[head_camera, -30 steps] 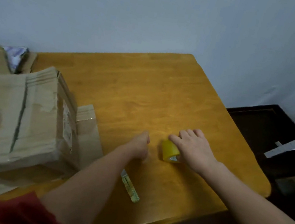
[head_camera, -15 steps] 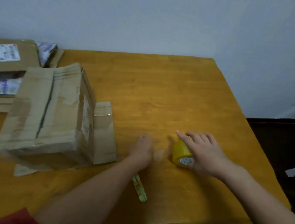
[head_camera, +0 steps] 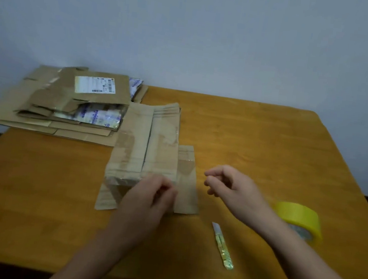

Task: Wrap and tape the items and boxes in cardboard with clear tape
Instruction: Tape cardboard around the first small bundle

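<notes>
Box (head_camera: 146,148) | left hand (head_camera: 151,196) at near end | right hand (head_camera: 235,187) just beside

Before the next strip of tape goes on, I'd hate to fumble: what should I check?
1. Tape roll free on the table, at the right: ok.
2. Cutter lying free on the table: ok.
3. Right hand empty: ok.
4. Left hand holding the box steady: cannot tell; it lies at the near edge.
5. Top seam of the box sealed: not ok, a dark gap shows.
</notes>
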